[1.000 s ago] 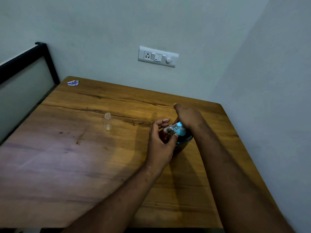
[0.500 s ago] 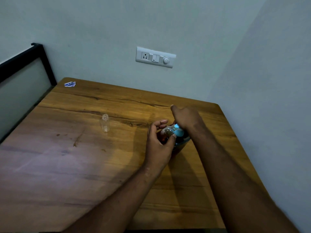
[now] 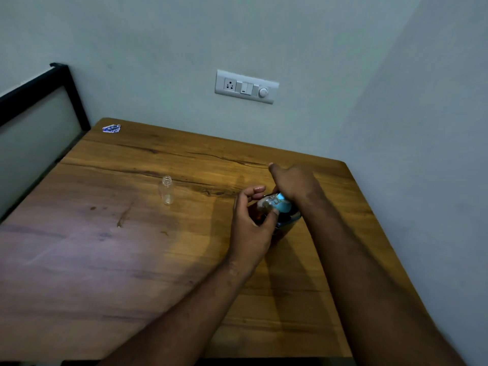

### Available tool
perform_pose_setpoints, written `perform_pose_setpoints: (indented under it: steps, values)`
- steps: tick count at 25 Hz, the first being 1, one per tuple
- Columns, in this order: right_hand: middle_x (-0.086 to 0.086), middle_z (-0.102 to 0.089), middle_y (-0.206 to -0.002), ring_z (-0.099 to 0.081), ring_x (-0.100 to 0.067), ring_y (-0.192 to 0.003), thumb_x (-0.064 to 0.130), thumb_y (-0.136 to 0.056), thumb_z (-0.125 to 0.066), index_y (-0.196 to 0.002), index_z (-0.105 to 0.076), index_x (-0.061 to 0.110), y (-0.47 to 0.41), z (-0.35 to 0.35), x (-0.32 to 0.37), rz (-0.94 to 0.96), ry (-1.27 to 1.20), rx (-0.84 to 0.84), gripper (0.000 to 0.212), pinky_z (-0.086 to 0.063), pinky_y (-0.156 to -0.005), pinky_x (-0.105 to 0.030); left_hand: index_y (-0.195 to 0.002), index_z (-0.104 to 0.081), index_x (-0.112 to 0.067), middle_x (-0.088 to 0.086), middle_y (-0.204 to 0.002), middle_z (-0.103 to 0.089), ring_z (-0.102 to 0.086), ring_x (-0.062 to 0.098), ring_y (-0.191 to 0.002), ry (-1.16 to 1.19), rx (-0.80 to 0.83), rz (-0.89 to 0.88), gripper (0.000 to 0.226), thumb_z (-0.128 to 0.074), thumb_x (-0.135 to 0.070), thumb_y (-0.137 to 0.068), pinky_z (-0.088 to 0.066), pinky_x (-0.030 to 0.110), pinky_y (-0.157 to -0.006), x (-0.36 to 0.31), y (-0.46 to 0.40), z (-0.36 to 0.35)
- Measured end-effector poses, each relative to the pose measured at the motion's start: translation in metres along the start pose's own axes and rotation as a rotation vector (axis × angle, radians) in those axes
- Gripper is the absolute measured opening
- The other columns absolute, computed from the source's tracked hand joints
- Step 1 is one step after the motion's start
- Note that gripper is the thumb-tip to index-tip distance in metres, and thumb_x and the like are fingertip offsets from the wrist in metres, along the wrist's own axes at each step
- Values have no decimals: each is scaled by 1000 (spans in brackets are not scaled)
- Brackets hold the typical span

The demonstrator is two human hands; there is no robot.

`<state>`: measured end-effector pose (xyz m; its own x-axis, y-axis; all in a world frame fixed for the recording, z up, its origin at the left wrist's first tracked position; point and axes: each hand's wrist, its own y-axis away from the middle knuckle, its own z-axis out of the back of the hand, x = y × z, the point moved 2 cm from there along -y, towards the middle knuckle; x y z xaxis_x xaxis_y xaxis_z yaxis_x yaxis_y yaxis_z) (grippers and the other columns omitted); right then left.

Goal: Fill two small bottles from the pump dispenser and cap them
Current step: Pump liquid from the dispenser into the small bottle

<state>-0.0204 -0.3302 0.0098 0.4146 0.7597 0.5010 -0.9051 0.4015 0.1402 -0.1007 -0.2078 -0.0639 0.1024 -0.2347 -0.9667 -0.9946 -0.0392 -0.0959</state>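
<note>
On worktop: empty bottle, upright, uncapped.
Left hand: pinches small bottle at pump.
Right hand: curled over pump top.

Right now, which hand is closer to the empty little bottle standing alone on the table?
Left. The left hand is right of the empty bottle; the right hand is farther right.

left hand fingers curled (pinching), right hand pressing down
</note>
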Motion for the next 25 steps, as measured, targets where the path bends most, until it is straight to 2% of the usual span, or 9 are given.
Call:
perform_pose_setpoints:
  steps: [5, 8, 11, 13, 17, 19, 22, 25]
  values:
    - [-19, -76, -123, -74, -37, -108, 84, -98, -40, -123, -78, 3, 2, 9, 8, -63, -88, 273, 92, -59, -88, -42, -133, -55, -30, -6, -138, -58, -62, 2, -125, 19, 26, 9, 55, -75, -1, -91, -58, 19, -95, -1, 1, 1]
    - [-18, -79, -117, -75, -36, -104, 84, -94, -37, -112, -82, 6, 1, 3, 2, -35, -67, 108, 91, -61, -100, -50, -131, -55, -32, -6, -137, -59, -61, 3, -126, 22, 19, 8, 55, -75, 0, -90, -59, 27, -101, 0, 0, 0]
    - [-17, -80, -113, -75, -33, -99, 75, -97, -37, -105, -85, 9, 0, -1, -1, 1, -12, -24, 82, -61, -95, -44, -130, -56, -33, -7, -136, -59, -60, 5, -127, 20, 0, 20, 56, -76, 0, -89, -58, 34, -104, 3, 0, -1]
    - [-18, -80, -118, -75, -34, -102, 75, -97, -38, -111, -83, 7, -1, 1, 1, -2, -27, 13, 83, -60, -94, -43, -130, -56, -34, -7, -137, -59, -60, 6, -128, 18, 1, 13, 56, -76, -1, -89, -59, 35, -104, 2, 0, -1]
    - [-21, -75, -129, -73, -39, -114, 82, -98, -39, -127, -78, 5, 2, 5, 5, -54, -83, 185, 90, -59, -102, -48, -131, -56, -34, -8, -139, -58, -59, 6, -129, 13, 13, 16, 56, -76, -3, -90, -59, 35, -104, 1, 1, 0]
    - [-20, -77, -127, -73, -38, -113, 78, -99, -38, -121, -81, 6, 2, 3, 4, -25, -64, 104, 87, -58, -105, -49, -132, -56, -33, -7, -138, -58, -59, 6, -129, 7, 9, 7, 56, -76, -2, -90, -58, 35, -104, 2, 1, -1]
    - [-18, -80, -118, -75, -35, -106, 73, -92, -33, -106, -85, 8, 3, -1, 2, 3, -34, -19, 85, -60, -100, -46, -131, -57, -31, -6, -136, -59, -60, 2, -125, 11, -9, 19, 55, -75, 1, -90, -58, 28, -102, 2, 1, -1]
    - [-19, -79, -125, -74, -36, -112, 72, -98, -35, -114, -83, 7, 5, 3, 5, 11, -29, 26, 83, -59, -104, -49, -130, -57, -31, -7, -135, -59, -60, 0, -124, 3, -6, 8, 55, -76, 0, -89, -58, 23, -98, 0, 1, -2]
